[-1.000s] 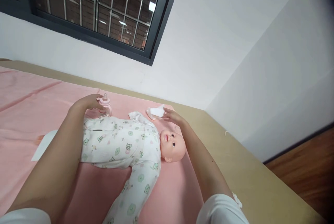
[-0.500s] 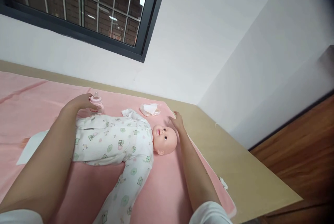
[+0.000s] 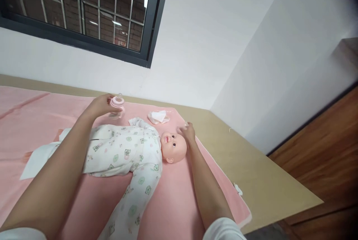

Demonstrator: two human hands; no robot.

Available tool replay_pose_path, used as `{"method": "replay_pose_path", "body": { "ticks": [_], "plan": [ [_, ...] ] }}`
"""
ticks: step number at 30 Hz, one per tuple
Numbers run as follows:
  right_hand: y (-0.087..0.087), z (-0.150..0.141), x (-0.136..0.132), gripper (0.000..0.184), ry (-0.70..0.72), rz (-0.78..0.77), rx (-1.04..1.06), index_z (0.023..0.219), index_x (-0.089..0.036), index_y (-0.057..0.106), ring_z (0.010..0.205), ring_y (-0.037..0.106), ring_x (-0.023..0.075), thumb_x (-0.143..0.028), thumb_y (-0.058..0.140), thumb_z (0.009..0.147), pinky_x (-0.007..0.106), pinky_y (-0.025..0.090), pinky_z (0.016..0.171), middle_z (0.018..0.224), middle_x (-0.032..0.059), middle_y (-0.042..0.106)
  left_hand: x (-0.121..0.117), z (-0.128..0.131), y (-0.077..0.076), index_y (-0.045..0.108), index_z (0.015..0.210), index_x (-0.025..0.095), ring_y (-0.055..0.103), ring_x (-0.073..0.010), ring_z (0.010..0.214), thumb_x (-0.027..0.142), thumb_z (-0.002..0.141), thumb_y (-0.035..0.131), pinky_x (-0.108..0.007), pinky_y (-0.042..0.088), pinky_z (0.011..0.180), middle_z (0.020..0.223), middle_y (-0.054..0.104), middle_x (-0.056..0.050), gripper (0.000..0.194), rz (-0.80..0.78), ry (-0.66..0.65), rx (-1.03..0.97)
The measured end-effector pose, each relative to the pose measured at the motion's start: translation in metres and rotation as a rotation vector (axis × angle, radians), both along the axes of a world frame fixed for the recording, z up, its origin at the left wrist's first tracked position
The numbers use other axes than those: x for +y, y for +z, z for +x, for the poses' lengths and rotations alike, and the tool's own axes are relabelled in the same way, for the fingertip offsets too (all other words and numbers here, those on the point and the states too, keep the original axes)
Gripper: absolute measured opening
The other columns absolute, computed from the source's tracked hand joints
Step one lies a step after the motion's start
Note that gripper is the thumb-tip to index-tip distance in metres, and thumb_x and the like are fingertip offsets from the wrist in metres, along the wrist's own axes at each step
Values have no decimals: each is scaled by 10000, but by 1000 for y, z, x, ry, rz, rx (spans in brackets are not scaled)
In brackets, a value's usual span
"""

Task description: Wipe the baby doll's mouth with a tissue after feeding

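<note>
A baby doll [image 3: 131,154] in a white printed sleepsuit lies on its back on a pink blanket [image 3: 179,210], head to the right. My left hand [image 3: 99,107] is closed round a small pink baby bottle [image 3: 116,104], which is lifted off the blanket above the doll's body. My right hand [image 3: 187,131] rests beside the top of the doll's head [image 3: 173,146], fingers loosely spread, holding nothing. A crumpled white tissue [image 3: 158,117] lies on the blanket beyond the doll's head.
The blanket covers a beige mattress [image 3: 265,180] set in a corner of white walls, under a dark-framed barred window [image 3: 84,12]. A white cloth [image 3: 39,158] lies under the doll's legs at left. Wooden floor [image 3: 330,150] shows at right.
My left hand has lifted the bottle off the blanket and moved it right. My right hand let go of the tissue and drew back to the doll's head.
</note>
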State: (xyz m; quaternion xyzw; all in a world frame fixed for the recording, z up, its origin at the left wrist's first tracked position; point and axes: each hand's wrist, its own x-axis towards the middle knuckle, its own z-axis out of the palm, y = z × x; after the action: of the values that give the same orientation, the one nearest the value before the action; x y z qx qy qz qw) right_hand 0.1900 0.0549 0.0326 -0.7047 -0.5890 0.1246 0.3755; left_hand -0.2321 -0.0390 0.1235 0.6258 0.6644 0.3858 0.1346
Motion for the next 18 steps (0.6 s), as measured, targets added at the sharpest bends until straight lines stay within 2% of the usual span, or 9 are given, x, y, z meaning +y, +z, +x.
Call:
{"method": "replay_pose_path", "body": {
  "ticks": [2, 5, 9, 11, 14, 18],
  "plan": [
    [19, -7, -3, 681, 92, 74, 144, 1358, -101, 404, 1155, 596, 258, -313, 644, 756, 384, 452, 1010, 1253, 174, 605, -3, 22, 7, 574, 1190, 232, 646, -251, 1014, 468, 568, 774, -285, 485, 783, 1129, 691, -36, 695, 57, -42, -56],
    [56, -28, -19, 657, 363, 225, 380, 1304, -155, 446, 1128, 603, 233, -418, 674, 747, 391, 467, 1000, 1268, 135, 603, -16, 57, 19, 523, 1270, 249, 646, -258, 1023, 455, 608, 757, -308, 486, 802, 1122, 688, -46, 731, 99, -94, -54],
    [104, -62, -65, 659, 714, 399, 516, 1313, -217, 459, 1174, 582, 206, -510, 693, 771, 378, 438, 1052, 1306, 95, 587, -44, 98, 33, 457, 1345, 254, 653, -269, 994, 479, 653, 739, -334, 480, 819, 1042, 698, -43, 780, 143, -183, 7],
    [121, -75, -91, 681, 791, 477, 510, 1365, -250, 432, 1230, 547, 209, -537, 676, 798, 374, 437, 1066, 1360, 83, 550, -58, 112, 38, 441, 1365, 263, 656, -279, 976, 519, 667, 733, -344, 480, 806, 1009, 697, -41, 798, 157, -224, 47],
    [135, -89, -121, 733, 823, 537, 445, 1446, -311, 366, 1286, 498, 226, -592, 634, 823, 393, 434, 1086, 1449, 60, 470, -75, 124, 43, 405, 1406, 281, 657, -290, 966, 564, 671, 732, -366, 482, 816, 998, 693, -44, 853, 156, -266, 99],
    [138, -97, -137, 776, 898, 481, 437, 1479, -342, 340, 1296, 495, 255, -597, 647, 814, 434, 437, 1095, 1484, 41, 431, -85, 131, 46, 377, 1426, 294, 658, -292, 970, 573, 686, 728, -373, 491, 812, 1003, 691, -43, 865, 158, -314, 112]
  ]
}}
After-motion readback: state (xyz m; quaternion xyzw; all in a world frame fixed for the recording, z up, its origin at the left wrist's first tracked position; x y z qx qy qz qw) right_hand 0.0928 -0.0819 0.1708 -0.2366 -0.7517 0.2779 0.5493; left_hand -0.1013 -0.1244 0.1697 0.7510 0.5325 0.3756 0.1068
